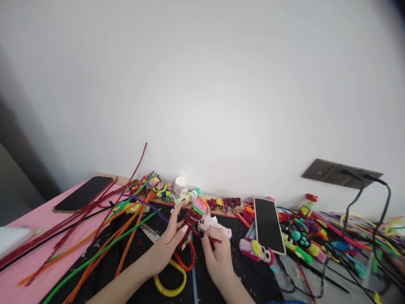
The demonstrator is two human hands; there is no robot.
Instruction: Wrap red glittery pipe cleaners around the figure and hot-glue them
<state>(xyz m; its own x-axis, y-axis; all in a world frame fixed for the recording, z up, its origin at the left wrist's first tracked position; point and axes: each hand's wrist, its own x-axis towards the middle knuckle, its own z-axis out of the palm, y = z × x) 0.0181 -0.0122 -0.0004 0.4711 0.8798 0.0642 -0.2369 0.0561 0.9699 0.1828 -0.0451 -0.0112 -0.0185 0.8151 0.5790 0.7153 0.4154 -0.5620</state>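
Observation:
My left hand (169,245) pinches a dark red pipe-cleaner piece (191,219) topped with pink, green and orange coils. Just right of it, my right hand (218,253) grips a pale pink glue gun (215,226), its nozzle pressed against the red piece. Both hands hover over the black mat (133,257) near the table's middle. Scissors with red and yellow loop handles (174,270) lie under my left wrist.
Long red, orange, green and purple pipe cleaners (104,228) fan across the left. One phone (82,193) lies on the pink surface, another phone (268,224) leans right of the hands. Small finished figures and a white cup (181,185) line the wall. Black cables (354,202) hang from a wall socket.

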